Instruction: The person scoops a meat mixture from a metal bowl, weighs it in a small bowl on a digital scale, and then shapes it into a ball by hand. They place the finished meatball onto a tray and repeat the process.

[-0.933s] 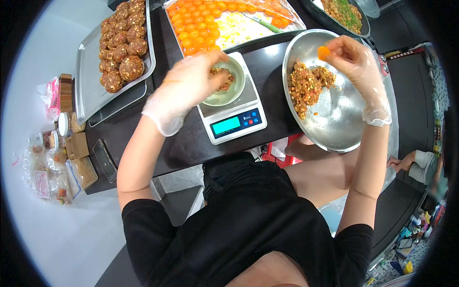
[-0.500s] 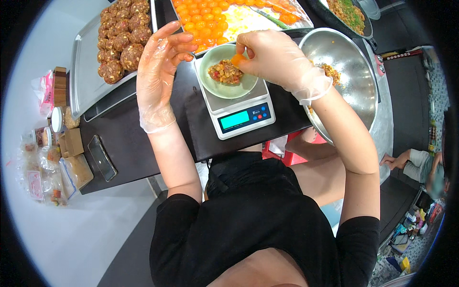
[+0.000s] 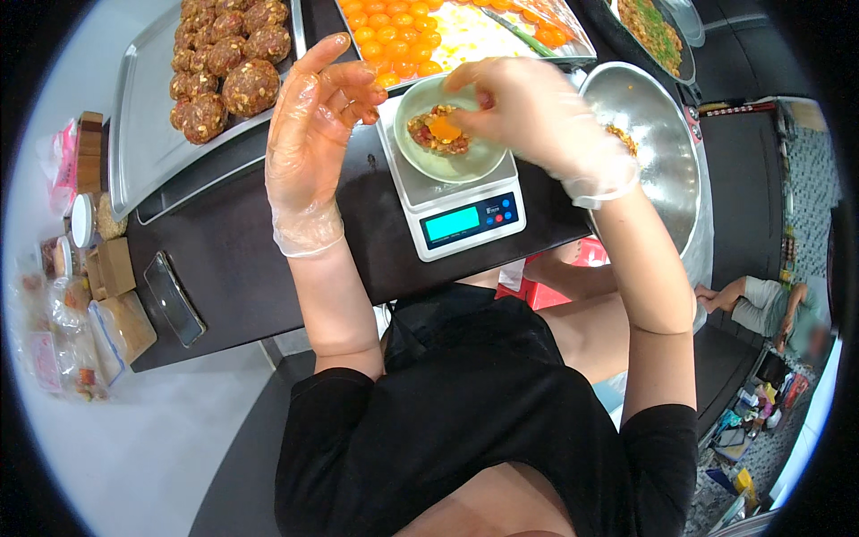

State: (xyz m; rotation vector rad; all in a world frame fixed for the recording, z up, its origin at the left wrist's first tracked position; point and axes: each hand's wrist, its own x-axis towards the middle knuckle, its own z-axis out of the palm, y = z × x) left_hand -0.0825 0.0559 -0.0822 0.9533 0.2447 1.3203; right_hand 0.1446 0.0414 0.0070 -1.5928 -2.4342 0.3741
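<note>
wearing thin clear gloves, a person in a black shirt worked over a dark counter (image 3: pixel 242 259); the left hand (image 3: pixel 313 134) hovered spread wide and empty beside a pale green bowl (image 3: pixel 452 152) on a white kitchen scale (image 3: pixel 452 210), while the right hand's (image 3: pixel 537 112) fingertips pinched an orange yolk (image 3: pixel 445 130) onto minced filling there; beyond lay a steel mixing bowl (image 3: pixel 662 170), a tray of meatballs (image 3: pixel 152 134) and a tray of yolks (image 3: pixel 465 31)

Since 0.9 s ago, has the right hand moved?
Yes. The right hand went from over the steel mixing bowl leftward to the small green bowl on the kitchen scale.
</note>
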